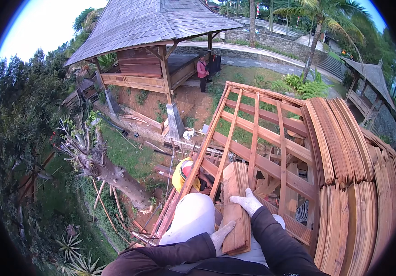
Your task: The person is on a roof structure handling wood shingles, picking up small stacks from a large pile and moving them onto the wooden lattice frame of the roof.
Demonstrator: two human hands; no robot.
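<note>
I sit high on an open timber roof frame (257,133) and look down. A stack of thin wooden shingles (235,202) rests on the battens in front of my lap. My left hand (221,235), in a white glove, grips the stack's near left edge. My gloved right hand (247,201) lies flat on top of the stack, fingers spread. My white trousers (192,217) and dark sleeves fill the lower middle.
Rows of laid wooden shingles (345,175) cover the roof to my right. A person in a yellow hard hat (184,172) stands below the frame's left edge. A felled tree trunk (110,172), a wooden pavilion (147,50) and another person (202,71) lie below.
</note>
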